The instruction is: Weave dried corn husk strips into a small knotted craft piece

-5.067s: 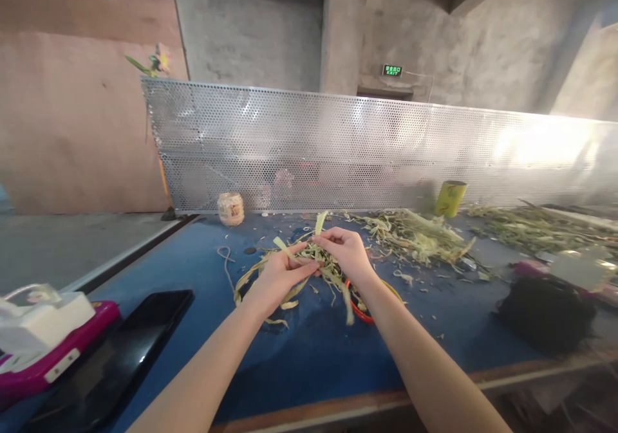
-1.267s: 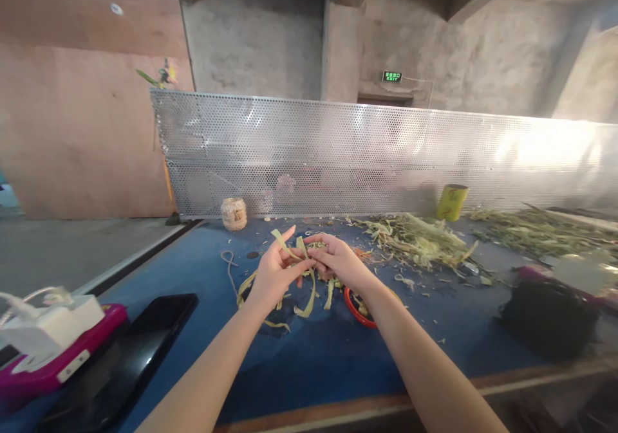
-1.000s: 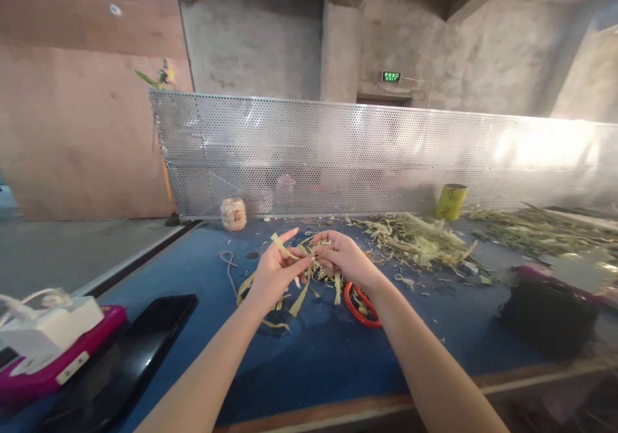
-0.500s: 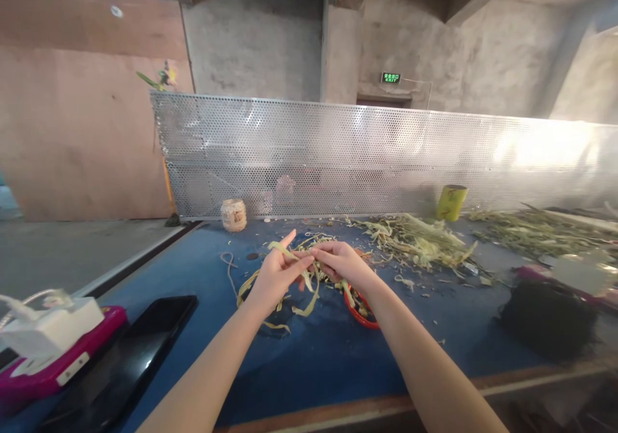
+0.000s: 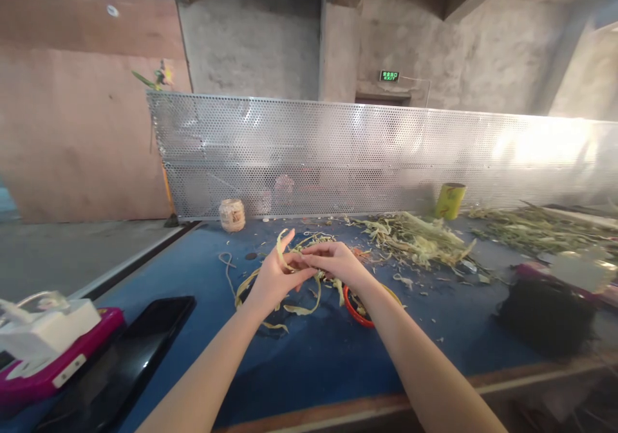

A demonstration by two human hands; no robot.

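Note:
My left hand and my right hand meet over the middle of the blue table, fingertips touching. A pale yellow-green strip of dried plant leaf runs through my left hand, its upper end curling beside the raised index finger. The fingers of my right hand pinch at the same spot; the strip there is mostly hidden by them. Below hangs or lies another curved leaf strip. Partly behind my right wrist is a red-rimmed bowl with plant scraps in it.
A large heap of dried leaf strips lies right of centre, beside a yellow-green cylinder. A woven jar stands near the perforated metal screen. At left are a black phone and a magenta power strip.
My hands have drawn closer together, my right fingers reaching further over the left. The strip's upper end now curls upward instead of lying across my left fingers.

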